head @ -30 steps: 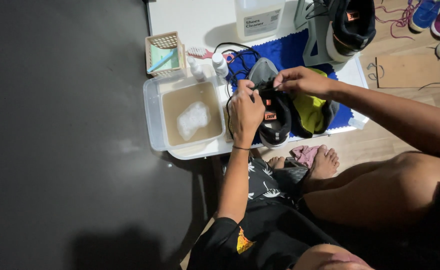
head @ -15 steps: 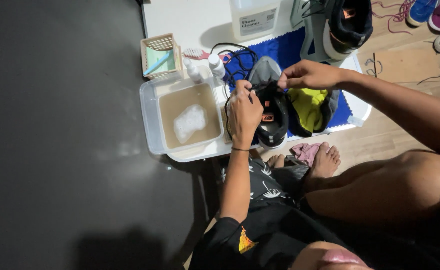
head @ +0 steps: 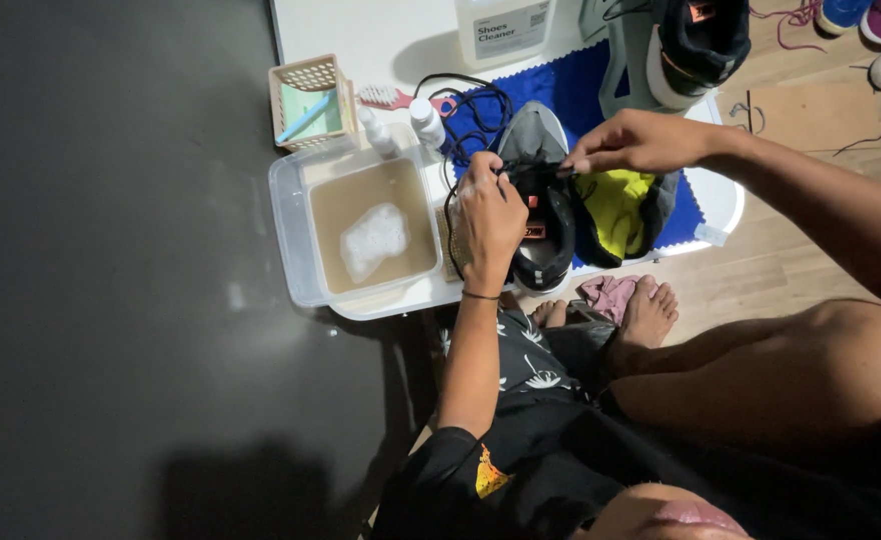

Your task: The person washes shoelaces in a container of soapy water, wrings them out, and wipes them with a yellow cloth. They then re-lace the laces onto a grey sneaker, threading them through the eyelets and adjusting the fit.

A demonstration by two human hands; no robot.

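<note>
Shoe (head: 545, 235) sits on the blue mat (head: 570, 90), long axis 12-to-6, toe at 12. Your left hand (head: 490, 215) grips its 9 o'clock side; right hand (head: 635, 140) pinches the lace at 1 o'clock, equally near

Tub (head: 295, 225) left of shoe (head: 540, 215); basket (head: 310, 100) behind tub.

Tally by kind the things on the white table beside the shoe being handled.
Clear plastic tub of murky water: 1
Small white bottles: 2
Woven basket: 1
Large white cleaner jug: 1
Pink-handled brush: 1
Total: 6
</note>
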